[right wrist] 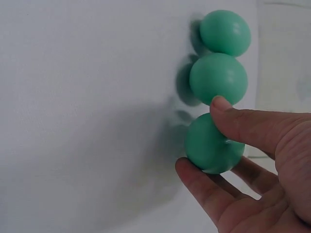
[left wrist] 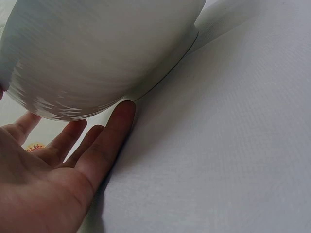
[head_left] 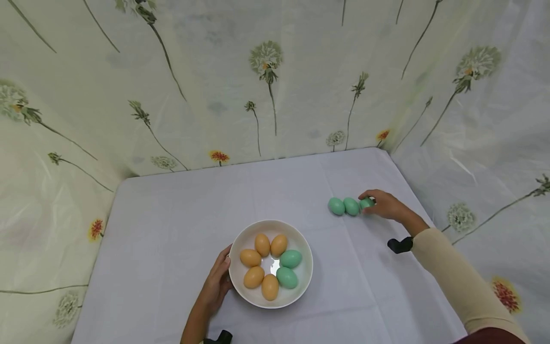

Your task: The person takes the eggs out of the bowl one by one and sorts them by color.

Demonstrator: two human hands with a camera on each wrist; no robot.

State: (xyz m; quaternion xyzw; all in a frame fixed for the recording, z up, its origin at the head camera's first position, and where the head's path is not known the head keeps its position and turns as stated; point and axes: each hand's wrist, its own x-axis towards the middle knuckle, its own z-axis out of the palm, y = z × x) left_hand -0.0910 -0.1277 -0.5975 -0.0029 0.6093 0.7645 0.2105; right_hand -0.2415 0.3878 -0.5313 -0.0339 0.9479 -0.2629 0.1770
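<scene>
Right hand (head_left: 386, 205): thumb on top and fingers (right wrist: 204, 191) beneath pinch the nearest green egg (right wrist: 214, 143), far right of the surface (head_left: 172, 229).
Row: that egg is the end of a line of three; the middle egg (right wrist: 217, 77) touches it, and the far egg (right wrist: 225, 32) touches the middle one.
Left hand (head_left: 216, 284): fingers straight and relaxed, laid against the outer wall of the bowl (left wrist: 97, 53), holding nothing.
Bowl contents: five orange eggs (head_left: 262, 244) and two green ones (head_left: 290, 258) in a ring around the bare centre.
Handling: the eggs look smooth, matt and hard, likely light plastic or wood rather than real shell; rounded, so they would probably roll if nudged.
Where to hold: across the widest part of the egg, thumb opposite fingers, as the right hand has it.
Risk: lifting the end egg may jostle its touching neighbour.
</scene>
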